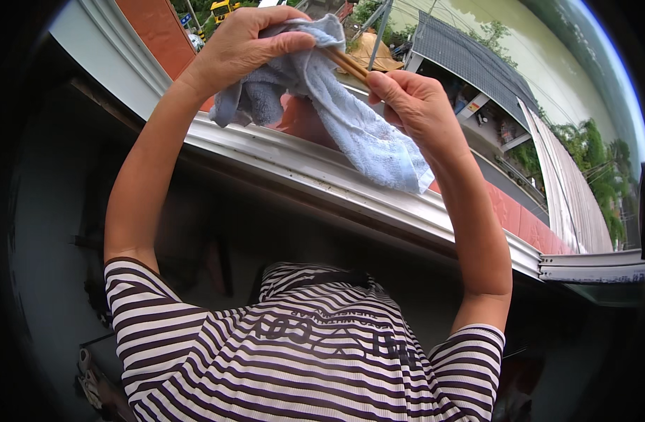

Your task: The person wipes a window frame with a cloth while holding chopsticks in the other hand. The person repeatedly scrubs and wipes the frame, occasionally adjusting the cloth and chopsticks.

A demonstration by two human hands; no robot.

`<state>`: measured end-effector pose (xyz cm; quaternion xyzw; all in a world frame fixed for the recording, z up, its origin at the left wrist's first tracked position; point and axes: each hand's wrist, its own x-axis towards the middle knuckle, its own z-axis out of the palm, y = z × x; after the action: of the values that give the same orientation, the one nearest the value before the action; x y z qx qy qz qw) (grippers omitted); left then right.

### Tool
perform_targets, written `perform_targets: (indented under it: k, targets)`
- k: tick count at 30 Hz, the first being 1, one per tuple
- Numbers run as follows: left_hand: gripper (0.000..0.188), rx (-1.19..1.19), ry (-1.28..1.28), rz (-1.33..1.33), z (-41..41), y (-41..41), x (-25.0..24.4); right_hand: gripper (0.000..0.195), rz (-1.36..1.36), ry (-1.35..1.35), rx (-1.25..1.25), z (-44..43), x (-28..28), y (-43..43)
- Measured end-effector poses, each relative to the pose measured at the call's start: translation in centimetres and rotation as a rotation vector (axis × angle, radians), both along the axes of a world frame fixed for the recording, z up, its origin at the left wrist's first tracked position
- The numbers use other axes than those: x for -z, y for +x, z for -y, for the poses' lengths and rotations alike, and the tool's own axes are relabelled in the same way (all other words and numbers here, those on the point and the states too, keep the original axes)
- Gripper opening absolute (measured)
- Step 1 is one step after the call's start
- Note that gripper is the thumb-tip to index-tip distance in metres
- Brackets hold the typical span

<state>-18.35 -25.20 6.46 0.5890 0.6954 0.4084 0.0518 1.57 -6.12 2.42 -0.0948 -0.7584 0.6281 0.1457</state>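
Observation:
A light blue terry towel (pixel 349 126) hangs in folds above a window sill. My left hand (pixel 254 45) pinches its upper edge between thumb and fingers. In my right hand (pixel 415 108) are slim wooden sticks (pixel 349 64), which look like a pair of chopsticks. Their far ends pass under the towel near my left thumb and are hidden there. One long flap of the towel slopes down to the right, its hem close to my right wrist. Behind my left hand a shorter bunch droops over the outer ledge.
The white metal window frame (pixel 301 166) with its track runs across below my hands, with dirt specks in it. Beyond lies a red tiled ledge (pixel 517 216). Far below outside are a grey-roofed building (pixel 470 58), a yellow vehicle (pixel 222 9) and greenish water.

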Motion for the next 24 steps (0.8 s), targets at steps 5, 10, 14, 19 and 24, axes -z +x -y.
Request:
perform_targets:
  k: [5, 10, 14, 19, 24]
  targets:
    - [0.026, 0.174, 0.360, 0.093, -6.6, 5.7, -5.6, 0.036, -0.290, -0.246, 0.316, -6.1, -3.3, 8.2]
    - [0.010, 0.259, 0.622, -0.263, -12.6, 6.5, -6.7, 0.034, -0.371, -0.219, 0.466, -10.0, -3.7, 16.7]
    - [0.012, 0.421, 0.717, -0.503, -16.3, 9.5, -7.9, 0.033, -0.436, -0.080, 0.696, -11.7, -5.2, 22.7]
    - [0.013, 0.597, 0.635, -0.482, -18.5, 13.3, -6.1, 0.033, -0.560, 0.273, 0.923, -9.0, -6.7, 28.9]
    - [0.028, 0.654, 0.353, -0.472, -19.9, 17.4, 0.8, 0.029, 0.252, 0.546, 0.986, -8.3, -6.4, 36.8]
